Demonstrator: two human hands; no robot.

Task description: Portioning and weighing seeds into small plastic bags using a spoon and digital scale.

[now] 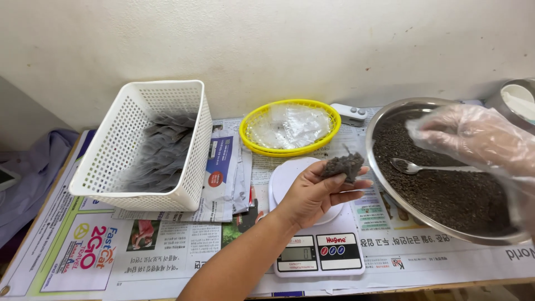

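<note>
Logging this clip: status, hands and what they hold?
Left hand pinches a filled tea bag above the scale. Gloved right hand over the pan of dark grains, spoon lying inside. Nothing in the way.

The left hand [315, 192] is holding a small grey-brown bag [343, 165]. The right hand [473, 139] is wearing a clear, shiny plastic glove. The basket [134, 189] is showing white with a pattern of small holes, and grey bags are lying inside. The round tray [248, 125] is looking bright yellow. The bowl [390, 114] is shining silver and holding dark brown grains. The scale [317, 251] is white with a black panel.
</note>
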